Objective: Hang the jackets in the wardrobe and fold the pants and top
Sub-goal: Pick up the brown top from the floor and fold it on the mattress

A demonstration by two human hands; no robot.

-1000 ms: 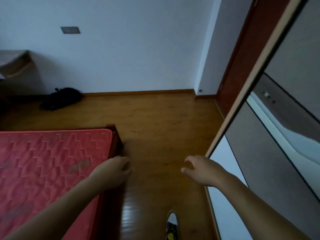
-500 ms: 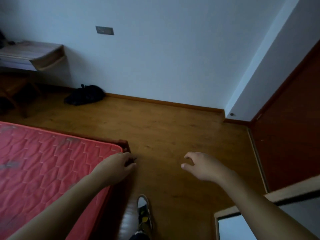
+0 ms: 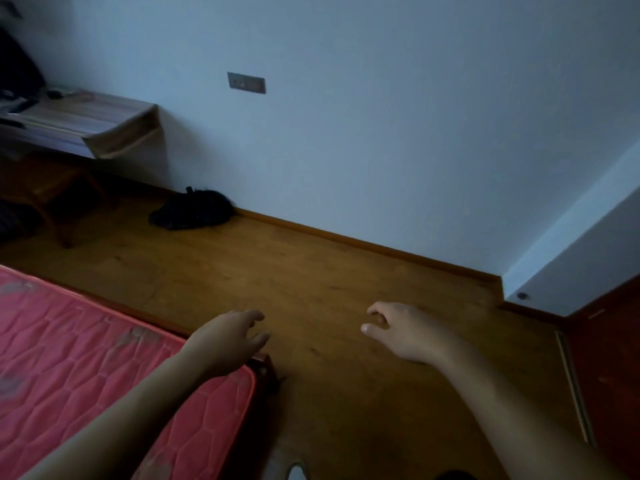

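Nothing's being held: left hand (image 3: 227,341) and right hand (image 3: 405,330) are kept loose-fingered (slightly curled) over the floor (image 3: 311,271), beside the red mattress (image 3: 69,375).

Both arms reach forward over a wooden floor (image 3: 311,271). The left hand (image 3: 228,341) hangs at seven o'clock above the corner of a red quilted mattress (image 3: 86,375), the right hand (image 3: 405,332) at five o'clock, each empty with fingers loosely curled. A dark bundle (image 3: 194,211) lies against the skirting at nine o'clock, near a wall-mounted wooden shelf (image 3: 90,119) at ten o'clock. A grey wall plate (image 3: 246,82) sits at eleven.
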